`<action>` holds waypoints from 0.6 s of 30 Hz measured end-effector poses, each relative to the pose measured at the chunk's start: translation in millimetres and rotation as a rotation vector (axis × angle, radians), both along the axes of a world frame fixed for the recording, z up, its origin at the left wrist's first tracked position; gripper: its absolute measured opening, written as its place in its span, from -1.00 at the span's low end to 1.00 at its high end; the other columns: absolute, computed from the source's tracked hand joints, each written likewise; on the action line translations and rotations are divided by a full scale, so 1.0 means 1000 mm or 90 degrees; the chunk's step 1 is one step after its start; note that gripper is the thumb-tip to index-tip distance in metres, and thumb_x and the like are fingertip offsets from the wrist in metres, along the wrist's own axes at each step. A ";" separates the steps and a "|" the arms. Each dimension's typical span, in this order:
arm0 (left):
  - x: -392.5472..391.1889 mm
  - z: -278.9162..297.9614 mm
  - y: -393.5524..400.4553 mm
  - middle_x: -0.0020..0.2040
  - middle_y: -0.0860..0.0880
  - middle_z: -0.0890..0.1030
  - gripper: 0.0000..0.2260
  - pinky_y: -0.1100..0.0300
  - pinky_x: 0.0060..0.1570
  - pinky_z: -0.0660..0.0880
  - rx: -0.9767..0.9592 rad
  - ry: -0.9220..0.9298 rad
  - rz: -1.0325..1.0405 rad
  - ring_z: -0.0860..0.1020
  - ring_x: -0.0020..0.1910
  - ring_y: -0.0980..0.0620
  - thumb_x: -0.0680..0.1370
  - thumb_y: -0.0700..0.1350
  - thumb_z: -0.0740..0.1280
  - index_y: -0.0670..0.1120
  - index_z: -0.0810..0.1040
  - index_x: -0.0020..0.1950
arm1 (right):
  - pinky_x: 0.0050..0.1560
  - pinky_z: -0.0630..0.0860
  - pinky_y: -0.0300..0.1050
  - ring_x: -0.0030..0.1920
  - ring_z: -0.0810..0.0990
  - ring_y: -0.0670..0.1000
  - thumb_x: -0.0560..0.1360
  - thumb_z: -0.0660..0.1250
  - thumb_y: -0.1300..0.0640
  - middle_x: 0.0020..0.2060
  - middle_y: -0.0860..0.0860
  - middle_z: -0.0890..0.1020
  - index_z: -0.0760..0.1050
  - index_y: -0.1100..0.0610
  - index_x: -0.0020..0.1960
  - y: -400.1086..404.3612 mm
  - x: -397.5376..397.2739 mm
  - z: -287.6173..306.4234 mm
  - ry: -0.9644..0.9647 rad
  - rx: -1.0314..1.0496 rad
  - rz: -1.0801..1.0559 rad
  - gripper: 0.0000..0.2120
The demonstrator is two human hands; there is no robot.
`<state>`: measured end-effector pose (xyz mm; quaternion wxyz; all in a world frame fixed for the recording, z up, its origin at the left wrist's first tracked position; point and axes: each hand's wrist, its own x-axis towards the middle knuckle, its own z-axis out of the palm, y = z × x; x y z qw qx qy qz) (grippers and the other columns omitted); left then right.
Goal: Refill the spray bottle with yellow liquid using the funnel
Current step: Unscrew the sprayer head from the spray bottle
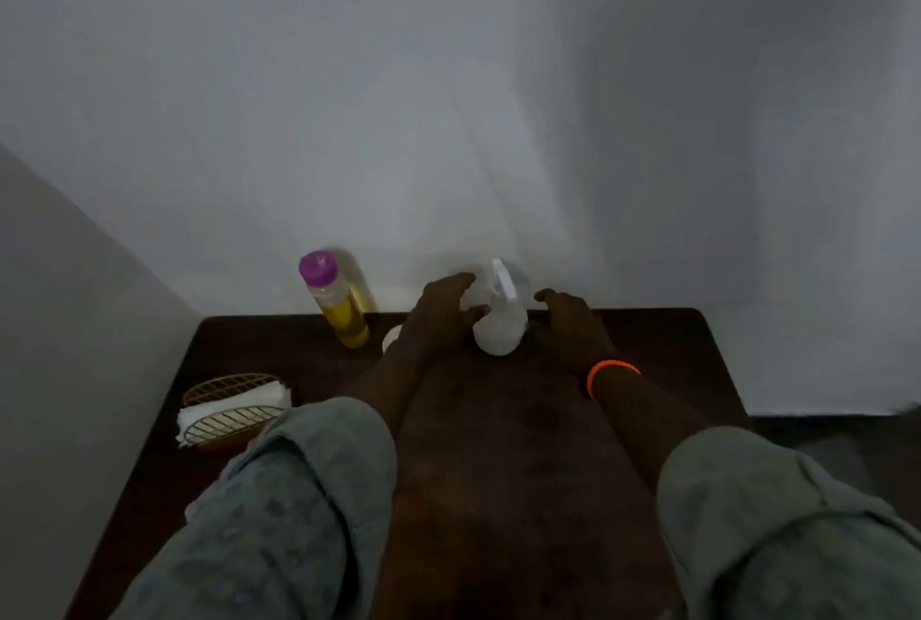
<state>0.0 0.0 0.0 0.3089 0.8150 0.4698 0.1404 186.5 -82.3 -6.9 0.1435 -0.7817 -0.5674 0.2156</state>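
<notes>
A white translucent spray bottle [500, 325] with a white trigger head stands upright near the table's far edge. My left hand [438, 315] is right beside it on the left, fingers loosely arched toward the trigger head and thumb at the bottle's neck, not closed around it. My right hand [568, 320] hovers just right of the bottle with a small gap, fingers loosely curled and holding nothing. A clear bottle of yellow liquid [341, 315] with a purple cap stands to the left. A small white object [391, 339], mostly hidden behind my left hand, cannot be identified.
The dark wooden table [498, 445] stands against a white wall. A gold wire basket [229, 412] holding white napkins sits at the table's left edge. An orange band is on my right wrist.
</notes>
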 end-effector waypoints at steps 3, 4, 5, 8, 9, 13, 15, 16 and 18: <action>0.010 -0.004 0.003 0.39 -0.17 0.53 -0.45 0.17 0.28 0.41 -0.011 -0.031 0.021 0.51 0.35 -0.11 0.52 -0.07 0.48 -0.22 0.44 0.45 | 0.29 0.48 0.14 0.31 0.52 0.19 0.52 0.41 0.07 0.31 0.18 0.56 0.35 0.11 0.49 0.011 -0.004 -0.009 0.064 0.022 0.029 -0.42; 0.013 -0.003 0.004 0.37 -0.16 0.55 -0.46 0.21 0.24 0.39 -0.009 -0.034 0.021 0.52 0.33 -0.10 0.51 -0.07 0.49 -0.21 0.46 0.44 | 0.27 0.49 0.15 0.29 0.53 0.20 0.52 0.41 0.08 0.30 0.18 0.56 0.34 0.09 0.50 0.013 -0.007 -0.009 0.073 0.028 0.039 -0.41; 0.017 -0.006 0.005 0.35 -0.15 0.57 -0.48 0.25 0.21 0.38 -0.006 -0.036 0.019 0.53 0.32 -0.09 0.51 -0.07 0.49 -0.19 0.48 0.42 | 0.25 0.50 0.15 0.28 0.54 0.20 0.51 0.40 0.11 0.29 0.17 0.58 0.34 0.07 0.50 0.017 -0.008 -0.013 0.080 0.040 0.044 -0.41; 0.026 -0.011 0.004 0.25 -0.13 0.63 -0.59 0.35 0.08 0.34 0.015 -0.040 0.016 0.58 0.23 -0.07 0.50 -0.11 0.48 -0.17 0.56 0.33 | 0.21 0.53 0.14 0.23 0.57 0.20 0.52 0.37 0.19 0.22 0.17 0.62 0.39 0.08 0.47 0.021 -0.011 -0.017 0.104 0.070 0.050 -0.47; 0.027 -0.013 0.004 0.22 -0.13 0.65 -0.63 0.38 0.05 0.35 0.012 -0.049 0.024 0.60 0.20 -0.07 0.50 -0.13 0.48 -0.17 0.58 0.29 | 0.21 0.53 0.11 0.21 0.58 0.20 0.52 0.36 0.21 0.20 0.17 0.63 0.42 0.10 0.45 0.022 -0.011 -0.019 0.114 0.081 0.048 -0.50; 0.030 -0.012 -0.001 0.17 -0.12 0.68 -0.71 0.35 0.04 0.40 0.024 -0.073 0.036 0.62 0.15 -0.06 0.52 -0.15 0.45 -0.19 0.63 0.23 | 0.21 0.52 0.05 0.18 0.60 0.18 0.53 0.36 0.23 0.17 0.18 0.65 0.50 0.15 0.39 0.018 -0.011 -0.018 0.133 0.112 0.053 -0.58; 0.027 -0.007 -0.008 0.16 -0.12 0.69 -0.71 0.28 0.08 0.45 0.033 -0.075 0.030 0.63 0.14 -0.05 0.53 -0.14 0.45 -0.19 0.63 0.23 | 0.23 0.51 0.10 0.19 0.60 0.18 0.54 0.37 0.18 0.18 0.18 0.64 0.51 0.15 0.38 0.012 -0.010 -0.015 0.136 0.118 0.063 -0.60; 0.024 -0.006 -0.013 0.15 -0.12 0.69 -0.72 0.25 0.10 0.48 0.036 -0.089 0.026 0.64 0.13 -0.04 0.54 -0.14 0.44 -0.19 0.63 0.22 | 0.23 0.51 0.11 0.19 0.60 0.16 0.55 0.37 0.17 0.18 0.17 0.65 0.52 0.15 0.37 0.007 -0.012 -0.013 0.141 0.123 0.070 -0.61; 0.013 -0.002 -0.028 0.14 -0.11 0.70 -0.73 0.19 0.13 0.52 0.039 -0.107 0.021 0.64 0.13 -0.03 0.55 -0.14 0.43 -0.18 0.63 0.22 | 0.23 0.53 0.07 0.18 0.61 0.11 0.55 0.38 0.14 0.17 0.12 0.66 0.54 0.13 0.34 -0.005 -0.018 -0.009 0.161 0.134 0.084 -0.63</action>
